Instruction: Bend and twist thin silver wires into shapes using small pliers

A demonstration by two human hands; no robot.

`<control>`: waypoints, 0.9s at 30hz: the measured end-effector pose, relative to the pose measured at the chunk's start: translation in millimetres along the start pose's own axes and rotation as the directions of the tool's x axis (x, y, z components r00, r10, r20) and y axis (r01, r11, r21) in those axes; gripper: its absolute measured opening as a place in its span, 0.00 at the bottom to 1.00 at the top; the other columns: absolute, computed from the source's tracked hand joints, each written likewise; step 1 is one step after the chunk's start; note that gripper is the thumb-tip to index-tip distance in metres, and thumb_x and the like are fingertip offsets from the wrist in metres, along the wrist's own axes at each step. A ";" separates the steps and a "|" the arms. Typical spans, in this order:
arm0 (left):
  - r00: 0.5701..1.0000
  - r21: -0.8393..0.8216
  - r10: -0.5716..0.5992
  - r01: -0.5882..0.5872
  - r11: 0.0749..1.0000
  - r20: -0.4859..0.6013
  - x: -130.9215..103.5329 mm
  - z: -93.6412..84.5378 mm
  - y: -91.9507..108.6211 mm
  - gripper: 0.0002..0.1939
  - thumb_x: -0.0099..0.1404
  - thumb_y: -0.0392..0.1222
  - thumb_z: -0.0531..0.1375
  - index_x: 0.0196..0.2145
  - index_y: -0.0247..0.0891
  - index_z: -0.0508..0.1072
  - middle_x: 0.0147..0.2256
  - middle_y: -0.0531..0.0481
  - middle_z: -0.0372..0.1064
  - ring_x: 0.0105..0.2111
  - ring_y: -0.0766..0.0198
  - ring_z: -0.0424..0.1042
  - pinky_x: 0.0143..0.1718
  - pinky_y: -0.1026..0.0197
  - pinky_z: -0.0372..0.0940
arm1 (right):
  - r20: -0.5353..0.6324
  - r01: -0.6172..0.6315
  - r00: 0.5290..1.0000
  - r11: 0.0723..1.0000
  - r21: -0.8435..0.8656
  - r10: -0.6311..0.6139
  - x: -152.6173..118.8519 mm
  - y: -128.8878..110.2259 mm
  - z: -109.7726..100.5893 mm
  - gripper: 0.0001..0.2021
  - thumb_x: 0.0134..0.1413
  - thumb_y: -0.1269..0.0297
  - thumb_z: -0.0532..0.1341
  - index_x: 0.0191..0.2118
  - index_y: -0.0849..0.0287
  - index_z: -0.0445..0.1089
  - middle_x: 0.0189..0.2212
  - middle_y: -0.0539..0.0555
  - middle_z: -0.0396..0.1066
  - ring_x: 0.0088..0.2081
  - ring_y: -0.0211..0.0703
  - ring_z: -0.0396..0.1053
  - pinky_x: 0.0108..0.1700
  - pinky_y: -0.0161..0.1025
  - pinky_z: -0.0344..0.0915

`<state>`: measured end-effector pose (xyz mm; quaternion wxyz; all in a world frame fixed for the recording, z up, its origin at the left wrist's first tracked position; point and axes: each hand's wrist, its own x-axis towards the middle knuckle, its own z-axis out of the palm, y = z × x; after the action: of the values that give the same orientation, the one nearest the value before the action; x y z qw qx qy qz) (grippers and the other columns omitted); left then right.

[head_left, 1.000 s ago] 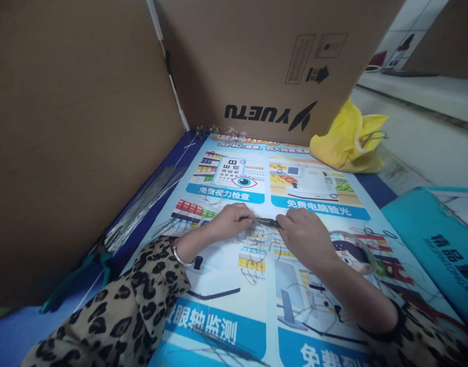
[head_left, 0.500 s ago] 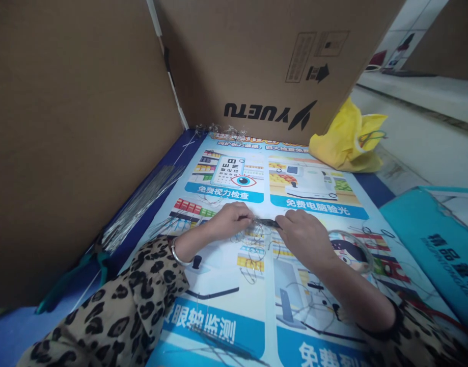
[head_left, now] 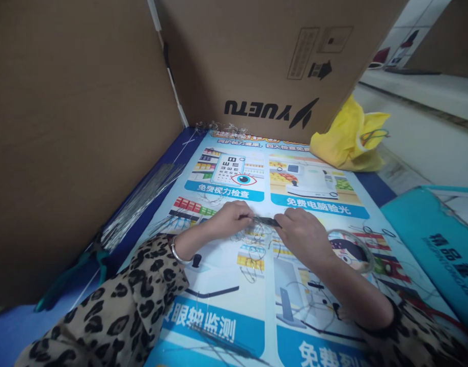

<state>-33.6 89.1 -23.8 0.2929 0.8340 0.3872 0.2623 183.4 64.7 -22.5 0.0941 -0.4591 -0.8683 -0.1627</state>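
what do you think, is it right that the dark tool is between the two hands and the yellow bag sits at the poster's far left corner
Not quite: the yellow bag sits at the far right corner of the poster, as the head view shows. The dark tool is between the left hand and the right hand.

A makeshift workshop corner: cardboard panels (head_left: 272, 56) wall in a blue surface (head_left: 16, 326) spread with a printed poster (head_left: 226, 255), where green-handled pliers (head_left: 71, 272) lie beside a bundle of thin metal wires (head_left: 140, 211). Beyond, a pale ledge (head_left: 443, 94) meets white tiles (head_left: 415, 12), perhaps a home's, though that corner is too blurred to settle it.
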 end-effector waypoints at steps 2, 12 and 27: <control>1.000 -0.005 0.000 0.000 1.000 0.004 0.3 -0.3 0.7 0.07 0.57 0.30 0.54 0.26 0.35 0.71 0.28 0.51 0.68 0.34 0.65 0.66 0.38 0.63 0.61 | 0.002 0.001 1.000 1.000 0.001 -0.001 0.0 -0.1 1.0 0.05 0.54 0.63 0.57 0.31 0.57 0.68 0.27 0.53 0.65 0.34 0.44 0.59 0.36 0.39 0.48; 1.000 -0.008 -0.018 0.018 1.000 -0.014 -0.3 1.2 -0.5 0.07 0.57 0.30 0.54 0.27 0.36 0.72 0.30 0.51 0.69 0.35 0.65 0.67 0.40 0.62 0.62 | -0.018 0.000 1.000 1.000 -0.024 0.000 -2.3 0.4 -0.1 0.06 0.54 0.63 0.57 0.29 0.57 0.67 0.26 0.52 0.65 0.33 0.44 0.60 0.35 0.39 0.47; 1.000 0.026 -0.018 0.018 1.000 -0.004 -1.0 -2.7 4.9 0.06 0.58 0.30 0.54 0.26 0.36 0.69 0.29 0.53 0.68 0.34 0.66 0.66 0.38 0.64 0.61 | 0.006 -0.004 1.000 1.000 -0.022 0.004 -0.8 0.6 -2.1 0.05 0.53 0.64 0.58 0.29 0.58 0.68 0.26 0.53 0.66 0.33 0.44 0.59 0.34 0.38 0.47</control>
<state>-33.6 86.5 -18.8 0.2838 0.8338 0.3984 0.2561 184.4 63.6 -20.6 0.0866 -0.4623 -0.8658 -0.1708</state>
